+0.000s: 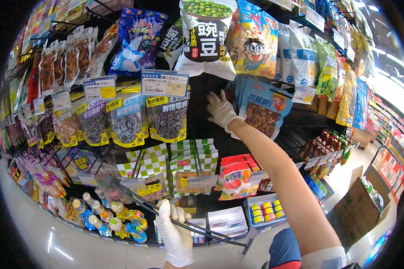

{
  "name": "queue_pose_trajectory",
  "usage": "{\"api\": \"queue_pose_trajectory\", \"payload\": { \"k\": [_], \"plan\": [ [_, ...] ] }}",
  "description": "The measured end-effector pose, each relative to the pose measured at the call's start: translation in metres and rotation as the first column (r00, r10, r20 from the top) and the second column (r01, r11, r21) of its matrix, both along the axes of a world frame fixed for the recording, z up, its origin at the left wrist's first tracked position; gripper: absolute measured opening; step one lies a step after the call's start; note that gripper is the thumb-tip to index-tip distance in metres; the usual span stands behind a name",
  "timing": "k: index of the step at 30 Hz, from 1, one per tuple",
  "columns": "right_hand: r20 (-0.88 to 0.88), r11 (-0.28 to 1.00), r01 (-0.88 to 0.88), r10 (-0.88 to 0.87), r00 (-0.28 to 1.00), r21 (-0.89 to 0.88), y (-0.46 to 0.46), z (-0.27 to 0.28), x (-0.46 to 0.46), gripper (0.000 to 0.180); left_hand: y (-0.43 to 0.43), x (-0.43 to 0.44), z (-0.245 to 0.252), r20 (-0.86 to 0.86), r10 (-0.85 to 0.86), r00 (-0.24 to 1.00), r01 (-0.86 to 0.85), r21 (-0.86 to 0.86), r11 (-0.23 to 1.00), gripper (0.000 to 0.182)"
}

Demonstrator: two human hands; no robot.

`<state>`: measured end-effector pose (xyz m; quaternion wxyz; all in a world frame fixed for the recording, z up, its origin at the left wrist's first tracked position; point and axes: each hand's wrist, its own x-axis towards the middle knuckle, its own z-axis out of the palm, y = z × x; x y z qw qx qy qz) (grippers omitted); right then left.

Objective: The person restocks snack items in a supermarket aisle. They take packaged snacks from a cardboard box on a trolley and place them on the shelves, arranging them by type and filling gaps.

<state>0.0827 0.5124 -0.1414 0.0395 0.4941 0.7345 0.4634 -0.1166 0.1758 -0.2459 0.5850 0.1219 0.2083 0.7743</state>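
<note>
My left hand (pixel 175 232), in a white glove, grips a black double-wire display hook (pixel 202 230) low in front of the shelves. A tag holder (pixel 248 242) is at the hook's near end. Higher up, my gloved right hand (pixel 220 111) reaches toward the dark back panel (pixel 200 101) with fingers apart and nothing in it. Whether the fingertips touch the panel, I cannot tell. Just right of it hangs a blue snack bag (pixel 267 104) with a clear window. To its left is a dark-fruit snack pouch (pixel 168 117) with yellow trim.
Above hangs a white green-pea snack bag (pixel 207 43). Green-checked packets (pixel 193 164) and red candy bags (pixel 237 175) hang below. Toys (pixel 121 220) and a box of small tubs (pixel 266 210) line the bottom shelf. An open cardboard box (pixel 360 205) stands on the floor at right.
</note>
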Motion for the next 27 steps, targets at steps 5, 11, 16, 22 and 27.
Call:
{"api": "queue_pose_trajectory", "payload": {
  "k": [5,11,16,22,27],
  "plan": [
    [-0.062,0.989,0.039,-0.048,0.997,-0.14,0.01,0.004,-0.007,0.067,-0.001,-0.002,0.002,0.015,-0.022,1.0,0.022,0.05,0.999,0.013],
    [0.218,0.91,0.262,-0.198,0.956,-0.322,-0.011,-0.012,0.028,0.075,-0.006,-0.002,0.009,0.023,0.002,1.0,-0.003,0.028,1.0,0.027],
    [0.14,0.888,0.253,-0.215,0.967,-0.385,-0.031,-0.018,0.042,0.049,-0.006,-0.005,0.009,-0.006,-0.001,1.0,0.001,0.05,0.999,0.015],
    [-0.016,0.967,0.122,-0.129,0.992,-0.222,-0.021,-0.028,0.055,0.026,-0.013,-0.003,0.014,0.001,-0.029,1.0,0.029,0.058,0.998,0.013],
    [0.155,0.958,0.18,-0.148,0.977,-0.221,-0.017,-0.039,0.059,0.027,-0.023,-0.003,0.018,-0.018,-0.013,1.0,0.014,0.049,0.999,0.024]
  ]
}}
